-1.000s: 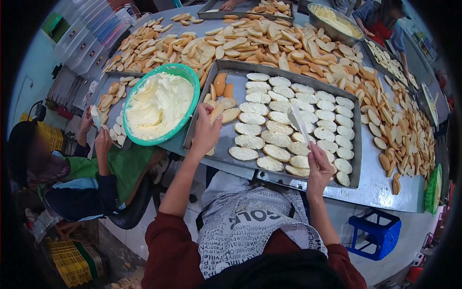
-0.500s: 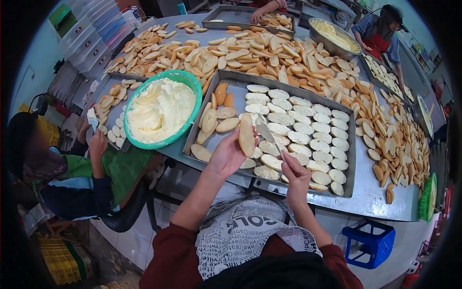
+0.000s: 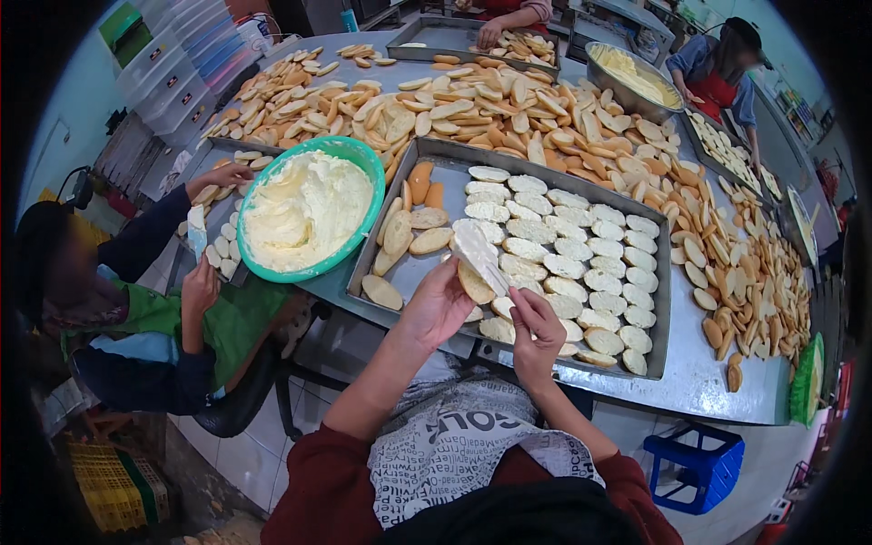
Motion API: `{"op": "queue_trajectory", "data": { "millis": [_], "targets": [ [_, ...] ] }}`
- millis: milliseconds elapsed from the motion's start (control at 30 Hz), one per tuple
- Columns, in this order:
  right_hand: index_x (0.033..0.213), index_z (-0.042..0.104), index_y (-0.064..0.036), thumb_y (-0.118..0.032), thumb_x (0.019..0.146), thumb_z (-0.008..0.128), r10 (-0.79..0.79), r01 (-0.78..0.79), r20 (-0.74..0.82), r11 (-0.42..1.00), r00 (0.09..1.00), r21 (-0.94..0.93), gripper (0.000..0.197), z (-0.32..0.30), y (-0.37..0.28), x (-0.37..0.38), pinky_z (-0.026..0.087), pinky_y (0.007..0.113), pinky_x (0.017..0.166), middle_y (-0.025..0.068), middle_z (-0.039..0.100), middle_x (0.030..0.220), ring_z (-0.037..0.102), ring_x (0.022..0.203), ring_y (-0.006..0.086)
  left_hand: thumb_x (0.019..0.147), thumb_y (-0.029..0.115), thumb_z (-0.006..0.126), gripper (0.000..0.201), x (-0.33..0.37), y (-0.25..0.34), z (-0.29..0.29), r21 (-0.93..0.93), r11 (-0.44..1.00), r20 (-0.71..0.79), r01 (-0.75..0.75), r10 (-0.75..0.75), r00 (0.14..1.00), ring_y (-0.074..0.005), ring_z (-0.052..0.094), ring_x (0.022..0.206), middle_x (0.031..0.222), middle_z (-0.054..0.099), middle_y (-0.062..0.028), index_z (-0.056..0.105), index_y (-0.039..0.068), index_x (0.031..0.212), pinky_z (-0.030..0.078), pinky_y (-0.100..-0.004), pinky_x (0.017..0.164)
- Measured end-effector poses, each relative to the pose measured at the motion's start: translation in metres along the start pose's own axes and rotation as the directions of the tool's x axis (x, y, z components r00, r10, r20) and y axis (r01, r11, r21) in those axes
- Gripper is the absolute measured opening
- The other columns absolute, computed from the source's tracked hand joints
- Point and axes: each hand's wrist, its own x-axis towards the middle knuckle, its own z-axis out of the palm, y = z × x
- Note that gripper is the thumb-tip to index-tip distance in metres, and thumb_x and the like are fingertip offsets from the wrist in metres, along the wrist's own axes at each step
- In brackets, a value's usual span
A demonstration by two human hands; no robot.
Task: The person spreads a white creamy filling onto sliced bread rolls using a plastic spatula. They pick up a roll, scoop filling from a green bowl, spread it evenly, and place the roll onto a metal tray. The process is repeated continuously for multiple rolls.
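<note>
My left hand [image 3: 432, 307] holds an oval slice of bread [image 3: 474, 286] up over the near edge of a metal tray [image 3: 661, 300]. A spreading knife [image 3: 496, 276] is gripped in my right hand [image 3: 538, 332], its blade laid against the slice. White cream [image 3: 472, 243] shows on the upper part of the slice, around the blade. Rows of cream-topped slices [image 3: 565, 247] fill the middle and right of the tray. Several plain slices [image 3: 398, 232] lie at its left end. Left of the tray, a green basin [image 3: 374, 174] holds a mass of pale cream [image 3: 309, 211].
Bread slices [image 3: 509, 100] are heaped across the table behind and right of the tray. At the left, a co-worker [image 3: 136, 318] holds a spreading knife [image 3: 196, 229] by another tray. Other people work at the far side. A blue stool [image 3: 695, 463] stands on the floor at right.
My right hand has moved left and slightly down, bringing the blade onto the slice. Cream now covers its upper part, and the slice is tilted. The left co-worker's other hand has reached to their tray.
</note>
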Motion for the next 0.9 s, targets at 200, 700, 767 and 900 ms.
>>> {"op": "queue_trajectory", "data": {
  "millis": [200, 700, 767, 900],
  "targets": [
    [0.104, 0.071, -0.0074, 0.012, 0.075, 0.062, -0.176, 0.194, 0.089, 0.943, 0.980, -0.271, 0.036, -0.019, -0.004, 0.002, 0.048, 0.026, 0.066, 0.0096, 0.066, 0.093, 0.060, 0.078, 0.0174, 0.098, 0.021, 0.046, 0.042, -0.002, 0.018, -0.002, -0.119, 0.991, -0.076, -0.056, 0.047, 0.996, -0.0249, 0.048, 0.123, 0.133, 0.048, -0.0131, 0.038, 0.002, 0.135, 0.040, -0.0387, 0.105],
    [0.105, 0.071, -0.0162, 0.005, 0.048, 0.056, -0.397, 0.519, 0.339, 0.715, 0.853, -0.469, 0.062, -0.057, -0.048, 0.012, 0.043, 0.030, 0.053, 0.0049, 0.067, 0.091, 0.055, 0.059, 0.0190, 0.099, 0.029, 0.043, 0.043, -0.002, 0.026, -0.007, 0.155, 0.960, -0.048, -0.235, 0.244, 0.968, -0.0223, 0.049, 0.121, 0.130, 0.051, -0.0089, 0.040, 0.006, 0.135, 0.038, -0.0404, 0.105],
    [0.107, 0.071, -0.0170, 0.002, 0.047, 0.057, -0.442, 0.554, 0.334, 0.694, 0.832, -0.460, 0.064, -0.064, -0.044, 0.012, 0.040, 0.029, 0.053, 0.0041, 0.067, 0.093, 0.053, 0.058, 0.0174, 0.099, 0.029, 0.043, 0.043, -0.004, 0.027, -0.007, 0.139, 0.964, -0.068, -0.227, 0.238, 0.969, -0.0223, 0.050, 0.121, 0.131, 0.051, -0.0088, 0.040, 0.006, 0.135, 0.038, -0.0404, 0.104],
    [0.109, 0.071, -0.0160, 0.001, 0.048, 0.058, -0.494, 0.581, 0.310, 0.634, 0.812, -0.511, 0.064, -0.056, -0.040, 0.012, 0.038, 0.029, 0.055, 0.0031, 0.067, 0.096, 0.050, 0.059, 0.0156, 0.099, 0.027, 0.043, 0.041, -0.009, 0.018, 0.003, 0.036, 0.987, -0.064, -0.154, 0.156, 0.986, -0.0225, 0.050, 0.120, 0.131, 0.051, -0.0089, 0.041, 0.006, 0.134, 0.038, -0.0404, 0.104]
  ]
}}
